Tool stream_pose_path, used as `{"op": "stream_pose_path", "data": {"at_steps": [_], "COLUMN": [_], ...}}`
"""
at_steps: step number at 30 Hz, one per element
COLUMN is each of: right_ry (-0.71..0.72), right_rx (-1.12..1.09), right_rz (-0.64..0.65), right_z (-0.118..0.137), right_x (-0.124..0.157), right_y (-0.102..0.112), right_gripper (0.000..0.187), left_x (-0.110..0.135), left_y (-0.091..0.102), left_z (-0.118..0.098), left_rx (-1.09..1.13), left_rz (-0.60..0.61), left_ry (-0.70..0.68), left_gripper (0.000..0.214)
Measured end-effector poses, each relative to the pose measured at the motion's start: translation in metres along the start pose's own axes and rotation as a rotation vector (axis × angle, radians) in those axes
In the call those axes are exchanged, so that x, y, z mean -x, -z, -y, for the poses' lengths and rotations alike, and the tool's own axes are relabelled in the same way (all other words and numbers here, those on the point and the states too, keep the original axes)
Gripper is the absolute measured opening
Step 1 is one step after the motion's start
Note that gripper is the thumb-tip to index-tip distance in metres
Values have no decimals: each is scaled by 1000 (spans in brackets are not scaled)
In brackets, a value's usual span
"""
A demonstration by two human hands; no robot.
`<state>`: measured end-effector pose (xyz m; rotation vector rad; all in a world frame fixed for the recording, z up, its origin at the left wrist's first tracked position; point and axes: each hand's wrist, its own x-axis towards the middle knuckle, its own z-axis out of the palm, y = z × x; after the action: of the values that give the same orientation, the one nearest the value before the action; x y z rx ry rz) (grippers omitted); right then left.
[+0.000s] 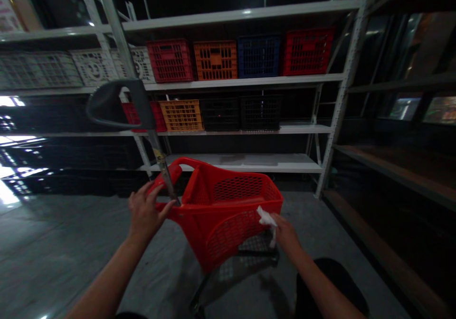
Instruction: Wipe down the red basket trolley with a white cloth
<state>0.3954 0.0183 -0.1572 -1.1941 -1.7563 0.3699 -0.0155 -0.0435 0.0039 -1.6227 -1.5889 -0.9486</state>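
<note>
A red plastic shopping cart (pixel 228 205) with perforated sides stands on the floor in front of me, on a dark wheeled frame. My left hand (pixel 146 212) grips its rim at the handle end, thumb along the edge. Close to that thumb, the foot of a metal pole (pixel 119 34) with a dark grey loop handle (pixel 138 105) crosses the cart's handle; I cannot tell what it rests on. At the far end of the cart's near side, my right hand (pixel 287 236) pinches a crumpled white cloth or tissue (pixel 265 216) against the upper side wall.
Behind the cart runs a white metal rack (pixel 245 162) with red crates (pixel 171 60), an orange crate (pixel 215 60), a blue crate (pixel 259 55) and several dark ones. More shelving (pixel 392 172) rises at the right. The floor (pixel 81 248) is grey.
</note>
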Motion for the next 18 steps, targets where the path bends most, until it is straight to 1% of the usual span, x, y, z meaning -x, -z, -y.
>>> {"op": "stream_pose_path", "data": {"at_steps": [1, 2, 3, 4, 5, 6, 7, 8, 9, 11, 13, 15, 16, 17, 18], "right_ry": [19, 40, 56, 57, 46, 23, -8, -38, -60, -70, -19, 75, 121, 159, 191], "right_rx": [-71, -143, -208, -262, -308, -349, -382, -408, -432, -489, -539, -509, -458, -391, -320], "right_rz": [46, 92, 138, 173, 209, 240, 266, 292, 319, 400, 524, 625, 638, 620, 575], "right_z": [16, 32, 49, 66, 83, 99, 114, 127, 139, 154, 159, 156, 152, 149, 146], "right_x": [13, 25, 37, 47, 55, 62, 66, 69, 70, 68, 61, 47, 37, 24, 10], "right_y": [-9, -18, -27, -36, -43, -49, -54, -58, -60, -58, -49, -35, -27, -19, -10], "right_gripper": [46, 48, 49, 49, 49, 47, 45, 43, 42, 41, 43, 38, 33, 26, 19], "left_x": [11, 25, 42, 61, 81, 101, 120, 137, 151, 168, 174, 177, 179, 182, 188], "left_y": [4, 7, 8, 8, 6, 2, -3, -9, -15, -26, -32, -35, -36, -37, -38], "left_z": [-14, -30, -48, -67, -86, -103, -118, -131, -140, -146, -142, -131, -125, -119, -115], "left_rx": [91, 206, 342, 479, 601, 717, 831, 935, 1029, 1156, 1213, 1188, 1151, 1106, 1051], "left_rz": [-30, -23, 25, 124, 266, 396, 495, 602, 689, 772, 809, 849, 878, 908, 937], "left_ry": [2, -6, -24, -18, 36, 118, 233, 351, 461, 645, 752, 762, 744, 718, 698], "left_gripper": [53, 54, 54, 56, 62, 74, 84, 89, 87, 66, 47, 39, 37, 36, 33]}}
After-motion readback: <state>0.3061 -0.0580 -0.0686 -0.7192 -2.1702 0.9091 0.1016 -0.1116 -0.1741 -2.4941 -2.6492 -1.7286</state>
